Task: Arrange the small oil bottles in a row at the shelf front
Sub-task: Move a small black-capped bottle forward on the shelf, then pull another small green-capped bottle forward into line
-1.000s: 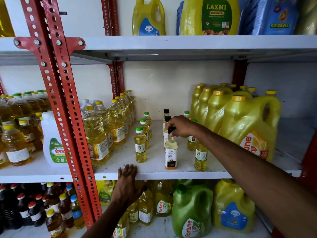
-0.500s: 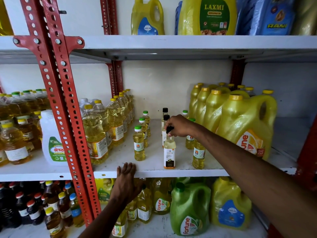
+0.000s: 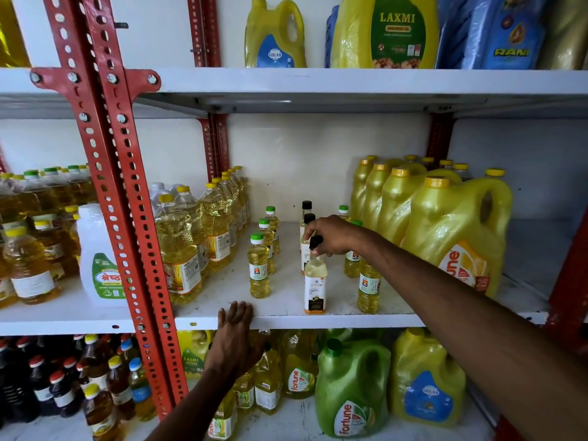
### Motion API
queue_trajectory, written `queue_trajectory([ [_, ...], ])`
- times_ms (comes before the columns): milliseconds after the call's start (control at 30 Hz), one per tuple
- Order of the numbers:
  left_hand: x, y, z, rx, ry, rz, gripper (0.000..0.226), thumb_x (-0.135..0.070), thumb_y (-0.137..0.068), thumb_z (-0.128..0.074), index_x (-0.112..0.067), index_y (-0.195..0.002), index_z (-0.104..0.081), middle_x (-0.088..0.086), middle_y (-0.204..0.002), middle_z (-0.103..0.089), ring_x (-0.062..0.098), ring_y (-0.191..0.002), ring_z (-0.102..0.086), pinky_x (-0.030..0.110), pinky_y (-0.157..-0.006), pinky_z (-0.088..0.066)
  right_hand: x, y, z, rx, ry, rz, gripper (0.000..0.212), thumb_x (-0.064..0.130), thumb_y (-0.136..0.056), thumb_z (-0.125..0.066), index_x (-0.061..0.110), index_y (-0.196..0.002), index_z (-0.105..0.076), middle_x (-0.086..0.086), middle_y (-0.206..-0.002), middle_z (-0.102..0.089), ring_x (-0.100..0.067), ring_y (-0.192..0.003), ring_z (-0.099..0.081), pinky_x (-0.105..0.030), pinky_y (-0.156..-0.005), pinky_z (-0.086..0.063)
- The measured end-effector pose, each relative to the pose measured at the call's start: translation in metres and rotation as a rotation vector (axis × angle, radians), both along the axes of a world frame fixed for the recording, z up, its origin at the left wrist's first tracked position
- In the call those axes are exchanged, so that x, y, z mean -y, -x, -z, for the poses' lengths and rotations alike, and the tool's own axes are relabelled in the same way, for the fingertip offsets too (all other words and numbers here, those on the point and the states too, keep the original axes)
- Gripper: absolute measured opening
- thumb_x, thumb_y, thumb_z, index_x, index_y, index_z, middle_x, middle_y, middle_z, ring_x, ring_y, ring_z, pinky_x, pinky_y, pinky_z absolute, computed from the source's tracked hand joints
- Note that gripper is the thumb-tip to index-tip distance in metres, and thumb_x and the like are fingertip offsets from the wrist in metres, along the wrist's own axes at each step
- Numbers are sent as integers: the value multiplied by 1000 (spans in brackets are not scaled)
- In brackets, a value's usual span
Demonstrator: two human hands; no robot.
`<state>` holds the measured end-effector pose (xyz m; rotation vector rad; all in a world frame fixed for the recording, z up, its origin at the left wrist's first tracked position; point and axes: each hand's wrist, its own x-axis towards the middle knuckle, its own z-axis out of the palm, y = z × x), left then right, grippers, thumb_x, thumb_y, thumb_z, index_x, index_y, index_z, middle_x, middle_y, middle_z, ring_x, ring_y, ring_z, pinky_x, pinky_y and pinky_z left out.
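Observation:
Small oil bottles stand in three short files on the white middle shelf (image 3: 286, 321). A black-capped coconut oil bottle (image 3: 315, 286) stands upright at the shelf front, and my right hand (image 3: 331, 235) grips its cap from above. Two more black-capped bottles (image 3: 307, 214) stand behind it. To the left is a file of green-capped bottles, the front one (image 3: 259, 268) set back from the edge. Another green-capped bottle (image 3: 368, 289) stands under my right forearm, near the front. My left hand (image 3: 237, 335) rests flat on the shelf's front edge, holding nothing.
Large yellow Fortune jugs (image 3: 458, 237) fill the shelf's right side. Tall yellow-capped bottles (image 3: 181, 249) crowd the left, beside the red slotted upright (image 3: 140, 237). The shelf above (image 3: 350, 87) hangs close overhead. Jugs and bottles fill the shelf below.
My right hand stays on the black-capped bottle's cap and the bottle has barely shifted. My left hand has stayed on the shelf edge.

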<state>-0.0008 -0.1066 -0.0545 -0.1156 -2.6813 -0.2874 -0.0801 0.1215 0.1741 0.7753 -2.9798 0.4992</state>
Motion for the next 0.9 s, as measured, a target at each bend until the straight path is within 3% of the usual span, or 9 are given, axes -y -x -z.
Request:
queue_trajectory([
  [167, 5, -3, -3, -2, 95, -2, 97, -72, -77, -23, -5, -148, -24, 18, -156, -22, 32, -145, -6, 51, -117, -3, 7, -8, -6, -88, -95, -11, 76, 22, -73, -81, 18, -140, -46, -14, -140, -51, -30, -125, -51, -35, -100, -45],
  [233, 12, -6, -3, -40, 125, -7, 95, -70, -80, -31, -6, -148, -24, 18, -156, -17, 37, -145, -3, 56, -116, 1, 18, -12, -7, -172, -54, -49, 72, 25, -75, -79, 17, -139, -48, -13, -139, -51, -29, -127, -49, -34, -101, -42],
  [333, 28, -9, -7, -46, 131, -25, 92, -64, -81, -39, -7, -150, -18, 18, -157, -11, 39, -145, 0, 53, -113, 10, 42, -17, 0, -257, 16, -104, 60, 24, -77, -75, 18, -133, -55, -11, -136, -55, -28, -126, -52, -33, -103, -43],
  [400, 42, -8, -5, -31, 131, -25, 83, -56, -87, -37, -6, -150, -17, 19, -157, -13, 37, -145, -1, 53, -113, 6, 62, -18, 8, -262, 35, -136, 54, 20, -79, -73, 19, -131, -57, -11, -135, -57, -28, -123, -55, -34, -102, -46],
  [533, 63, -5, 4, -24, 77, 23, 63, -45, -98, -23, -6, -148, -24, 16, -156, -24, 30, -145, -5, 41, -115, 10, 91, -11, 20, -265, 32, -171, 48, 11, -80, -67, 15, -127, -58, -14, -132, -59, -32, -120, -56, -41, -99, -49],
  [733, 67, 0, 9, -66, -32, 63, 64, -48, -97, -24, -10, -149, -23, 11, -157, -22, 22, -146, -7, 45, -118, 3, 111, 17, 12, -221, -112, -149, 56, -5, -82, -58, 13, -135, -52, -14, -143, -50, -30, -131, -48, -36, -110, -40],
  [900, 66, -3, 8, -91, -55, 103, 73, -52, -90, -29, -8, -148, -26, 13, -156, -25, 25, -146, -10, 49, -118, 2, 118, 25, 10, -121, -157, -152, 48, -4, -83, -58, 14, -128, -55, -13, -134, -57, -30, -120, -55, -37, -101, -47],
])
